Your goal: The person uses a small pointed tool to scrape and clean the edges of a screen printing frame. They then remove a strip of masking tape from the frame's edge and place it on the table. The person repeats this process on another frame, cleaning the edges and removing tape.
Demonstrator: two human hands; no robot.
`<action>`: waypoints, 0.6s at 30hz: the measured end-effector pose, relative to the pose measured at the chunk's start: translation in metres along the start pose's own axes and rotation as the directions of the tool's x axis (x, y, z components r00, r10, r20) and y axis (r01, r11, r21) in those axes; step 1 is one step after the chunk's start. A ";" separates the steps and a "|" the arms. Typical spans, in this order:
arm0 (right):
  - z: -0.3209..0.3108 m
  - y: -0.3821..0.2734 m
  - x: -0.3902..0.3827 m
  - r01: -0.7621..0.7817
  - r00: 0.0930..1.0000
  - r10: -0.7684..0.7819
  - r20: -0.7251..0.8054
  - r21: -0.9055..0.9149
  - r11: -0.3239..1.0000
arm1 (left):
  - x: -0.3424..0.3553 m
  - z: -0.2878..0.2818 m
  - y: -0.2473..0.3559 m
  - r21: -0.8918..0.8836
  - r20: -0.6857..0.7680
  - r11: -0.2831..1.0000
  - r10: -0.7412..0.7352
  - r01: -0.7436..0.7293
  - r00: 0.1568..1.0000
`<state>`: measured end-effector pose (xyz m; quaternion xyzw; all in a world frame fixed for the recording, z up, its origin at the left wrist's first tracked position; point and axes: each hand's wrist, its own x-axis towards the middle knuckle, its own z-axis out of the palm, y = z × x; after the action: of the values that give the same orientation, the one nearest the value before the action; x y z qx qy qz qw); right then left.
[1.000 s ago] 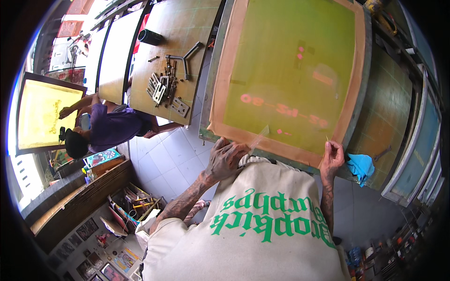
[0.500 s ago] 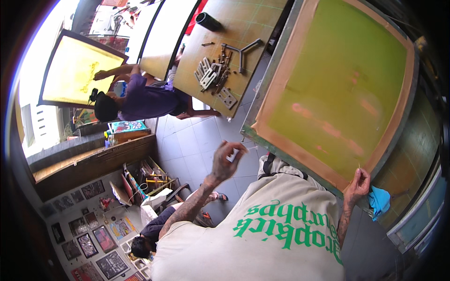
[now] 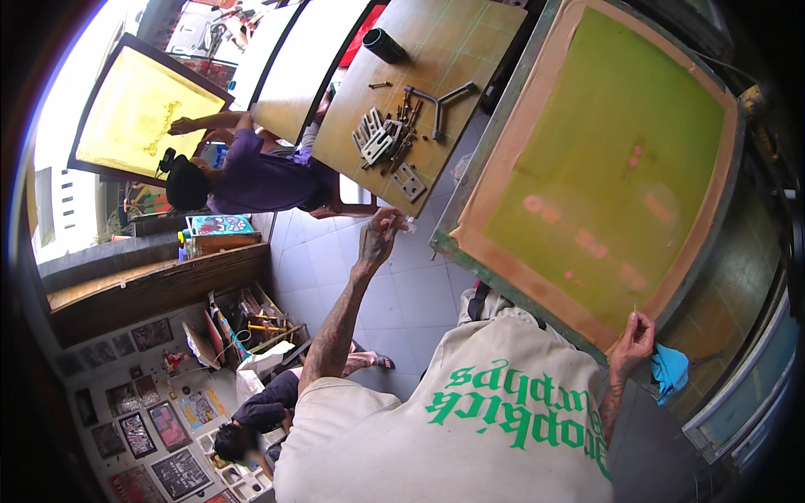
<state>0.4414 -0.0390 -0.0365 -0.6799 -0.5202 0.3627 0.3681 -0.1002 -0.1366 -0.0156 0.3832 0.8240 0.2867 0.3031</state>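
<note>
Below my head, the big green printing screen [image 3: 604,168] lay tilted on its table [image 3: 738,277], my right hand [image 3: 633,335] pinching its lower frame corner, my left hand [image 3: 379,239], fingers loosely together, just off the opposite corner; steadying both corners evenly seemed wise.

A wooden table [image 3: 470,50] stands at the far side, and on it lie a black cylinder [image 3: 385,44], a bent grey metal bar [image 3: 438,105] and a heap of small metal brackets [image 3: 384,138]. To its right, a large frame with a yellow-green screen [image 3: 604,168] rests on a green bench [image 3: 721,310]. The floor [image 3: 411,293] between them is of pale tiles.
</note>
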 end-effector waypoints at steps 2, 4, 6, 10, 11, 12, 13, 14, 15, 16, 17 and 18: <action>0.001 0.001 0.000 0.007 1.000 -0.007 -0.007 0.015 1.000 | 0.003 0.002 -0.009 0.011 -0.027 0.999 0.051 -0.050 0.998; 0.003 0.002 0.000 0.021 1.000 -0.020 -0.016 0.045 0.999 | 0.006 0.002 -0.021 -0.015 -0.050 0.993 0.117 -0.118 0.992; 0.003 0.002 -0.001 0.009 1.000 -0.008 -0.018 0.045 0.999 | 0.009 0.001 -0.027 0.007 -0.048 0.993 0.116 -0.116 0.992; 0.003 0.000 -0.001 -0.003 1.000 0.004 -0.015 0.046 0.999 | 0.006 -0.002 -0.018 0.031 -0.040 0.997 0.079 -0.077 0.996; 0.003 0.000 -0.001 0.000 1.000 0.001 -0.015 0.047 0.999 | 0.006 -0.002 -0.018 0.009 -0.047 0.995 0.098 -0.097 0.994; 0.004 0.000 -0.001 0.003 1.000 -0.002 -0.015 0.048 0.999 | 0.006 -0.003 -0.018 0.036 -0.038 0.996 0.078 -0.077 0.996; 0.004 0.000 -0.001 0.006 1.000 -0.005 -0.017 0.048 0.999 | 0.007 -0.005 -0.012 0.061 -0.026 0.996 0.060 -0.058 0.998; 0.004 -0.001 -0.001 0.009 1.000 -0.008 -0.016 0.044 0.999 | 0.008 -0.005 -0.009 0.086 -0.016 0.996 0.041 -0.040 0.999; 0.004 -0.002 -0.001 0.011 1.000 -0.010 -0.016 0.040 0.999 | 0.009 -0.005 -0.009 0.088 0.000 0.995 0.036 -0.036 0.999; 0.003 -0.002 -0.002 0.014 1.000 -0.014 -0.013 0.037 0.999 | 0.010 -0.006 -0.011 0.091 0.013 0.995 0.029 -0.030 0.999; 0.003 -0.002 -0.002 0.006 1.000 -0.005 -0.005 0.037 0.999 | 0.010 -0.006 -0.012 0.094 0.027 0.995 0.023 -0.025 0.999; 0.002 -0.002 -0.001 -0.003 1.000 0.003 0.002 0.038 0.999 | 0.010 -0.006 -0.013 0.098 0.030 0.995 0.011 -0.014 0.999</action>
<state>0.4383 -0.0398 -0.0355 -0.6733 -0.5126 0.3738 0.3798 -0.1154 -0.1369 -0.0239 0.4069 0.8301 0.2421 0.2944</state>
